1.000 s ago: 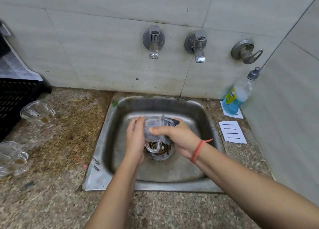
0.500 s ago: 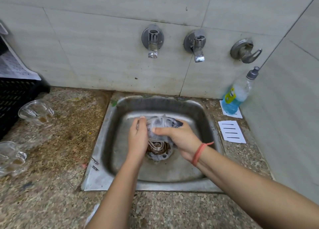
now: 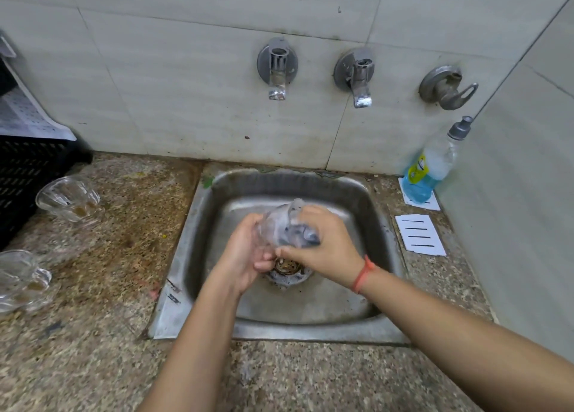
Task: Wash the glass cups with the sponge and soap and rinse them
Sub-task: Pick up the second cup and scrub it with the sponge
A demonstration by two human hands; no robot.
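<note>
We see the left hand (image 3: 245, 255) curled round the glass cup (image 3: 278, 223) over the sink (image 3: 310, 331). The right hand (image 3: 324, 248) grips what appears to be the blurred sponge (image 3: 302, 237).

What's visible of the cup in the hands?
Clear glass cup, motion-blurred and tilted, held above the sink, over the drain. The left hand grips it from the left. The right hand curls round its right side. A dark grey mass, probably the sponge, shows at or through its wall. Handle and rim are too blurred to make out. No water stream is visible on it.
</note>
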